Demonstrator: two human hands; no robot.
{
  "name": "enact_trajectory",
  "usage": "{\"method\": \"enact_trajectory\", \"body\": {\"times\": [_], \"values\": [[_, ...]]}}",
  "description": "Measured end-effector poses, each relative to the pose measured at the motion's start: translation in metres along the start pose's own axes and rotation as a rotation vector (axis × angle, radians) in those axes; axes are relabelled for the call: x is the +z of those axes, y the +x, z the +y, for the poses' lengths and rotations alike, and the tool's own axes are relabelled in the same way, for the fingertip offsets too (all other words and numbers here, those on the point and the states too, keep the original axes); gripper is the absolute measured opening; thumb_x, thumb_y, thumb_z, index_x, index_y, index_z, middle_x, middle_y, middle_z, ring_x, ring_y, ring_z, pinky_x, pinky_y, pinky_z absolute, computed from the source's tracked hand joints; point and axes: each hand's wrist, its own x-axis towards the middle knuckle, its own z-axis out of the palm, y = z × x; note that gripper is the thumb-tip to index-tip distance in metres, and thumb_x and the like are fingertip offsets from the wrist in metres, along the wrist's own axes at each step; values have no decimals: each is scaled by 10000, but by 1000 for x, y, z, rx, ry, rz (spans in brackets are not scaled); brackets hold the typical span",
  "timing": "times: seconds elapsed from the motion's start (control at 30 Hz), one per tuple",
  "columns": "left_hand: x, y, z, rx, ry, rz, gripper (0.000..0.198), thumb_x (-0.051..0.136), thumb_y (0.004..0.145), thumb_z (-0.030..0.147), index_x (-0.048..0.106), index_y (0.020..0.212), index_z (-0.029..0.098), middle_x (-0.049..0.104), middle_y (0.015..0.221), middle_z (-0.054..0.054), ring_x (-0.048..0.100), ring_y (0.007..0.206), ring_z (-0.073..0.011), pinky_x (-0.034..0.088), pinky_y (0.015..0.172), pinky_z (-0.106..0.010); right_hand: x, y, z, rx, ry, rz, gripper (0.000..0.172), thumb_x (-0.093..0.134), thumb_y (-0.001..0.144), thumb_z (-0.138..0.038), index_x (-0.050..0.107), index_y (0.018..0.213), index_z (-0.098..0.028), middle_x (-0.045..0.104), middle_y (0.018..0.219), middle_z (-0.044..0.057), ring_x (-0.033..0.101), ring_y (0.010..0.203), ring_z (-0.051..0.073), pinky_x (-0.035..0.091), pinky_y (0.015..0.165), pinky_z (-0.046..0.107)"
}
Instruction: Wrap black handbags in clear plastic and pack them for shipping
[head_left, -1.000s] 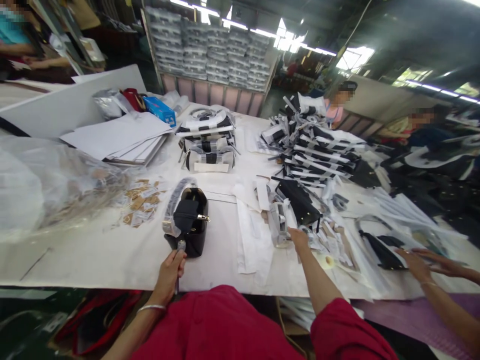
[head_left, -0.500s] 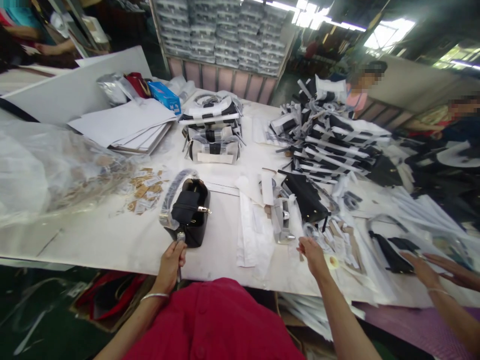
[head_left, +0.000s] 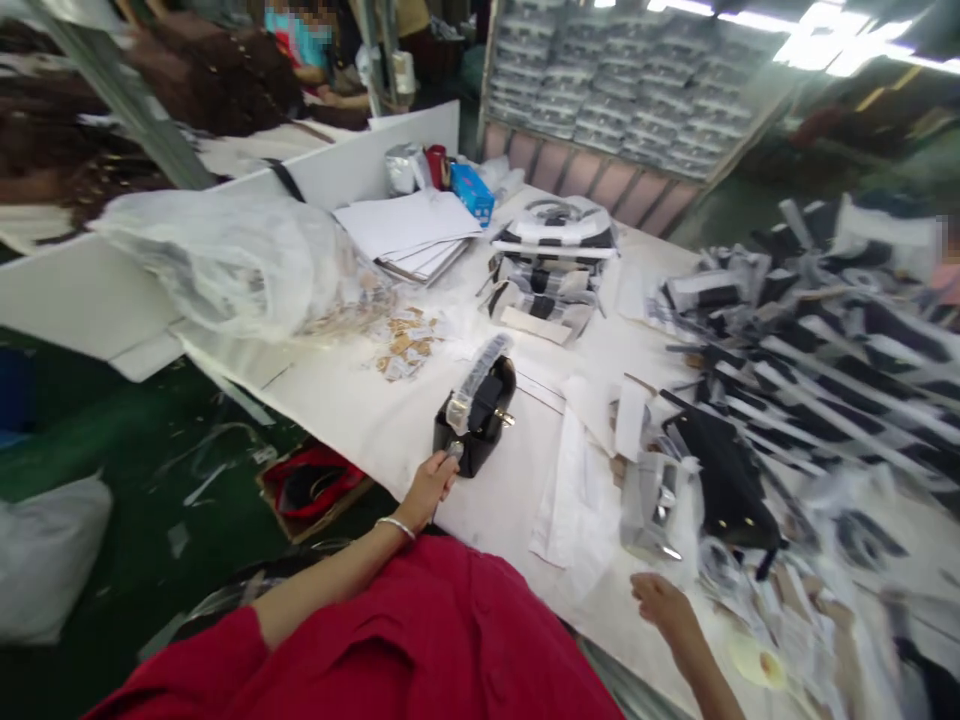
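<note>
A small black handbag (head_left: 489, 425) stands with its top open on the white table, its handle (head_left: 477, 378) wrapped in clear plastic. My left hand (head_left: 436, 478) is closed at the near end of the bag, around what looks like a wrapped strap end. My right hand (head_left: 660, 602) is closed over the front part of the table, fingers curled together; anything in it is too small to make out. Just beyond it stands a grey tape dispenser (head_left: 643, 510), apart from the fingers. A black bag (head_left: 724, 465) lies right of the dispenser.
Paper tags (head_left: 409, 342) lie scattered left of the handbag, near a large plastic bag (head_left: 247, 265). Wrapped bags (head_left: 544, 300) sit behind it. White sheets (head_left: 420, 228) and a blue box (head_left: 472, 192) are farther back. A blurred pile of wrapped bags (head_left: 817, 360) fills the right.
The view has swung left, so the table's things appear farther right. My left hand stays at the handbag. My right hand remains closed near the tape dispenser. The other person's hands have left view.
</note>
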Motion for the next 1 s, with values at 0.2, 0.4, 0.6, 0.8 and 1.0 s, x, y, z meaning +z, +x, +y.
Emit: {"method": "enact_trajectory", "body": {"times": [0.2,0.4,0.6,0.8,1.0], "values": [[-8,-2,-2,20,41,-73,467,525,788,653,501,782,187,390,510,94,310,417,-59,243,422,-208,103,-44,-157,-228,318,-521,306,700,676,-508,662,670,-205,621,635,19,556,620,169,471,622,302],[-18,-1,-6,105,129,-128,346,461,849,531,475,735,205,424,540,70,373,478,-96,290,483,-244,177,-66,-251,-292,297,-519,306,746,632,-474,612,574,-205,574,548,-21,478,527,129,388,529,258],[-29,0,-1,140,166,-168,272,420,875,428,533,790,195,428,574,52,399,532,-121,307,535,-262,203,-58,-251,-252,134,-373,331,696,675,-498,640,542,-200,600,535,-6,523,557,146,395,538,262],[-38,-1,8,126,116,-304,329,435,886,504,533,854,191,441,597,54,388,541,-111,295,532,-255,203,-49,-251,-207,142,-415,399,727,629,-563,630,516,-193,603,523,2,505,523,135,403,520,258],[-38,3,5,17,-48,-323,532,408,833,712,496,799,189,355,504,89,268,432,-74,184,448,-238,196,-45,-242,-249,239,-573,316,732,649,-483,697,658,-169,664,642,20,540,591,142,436,596,266]]}}
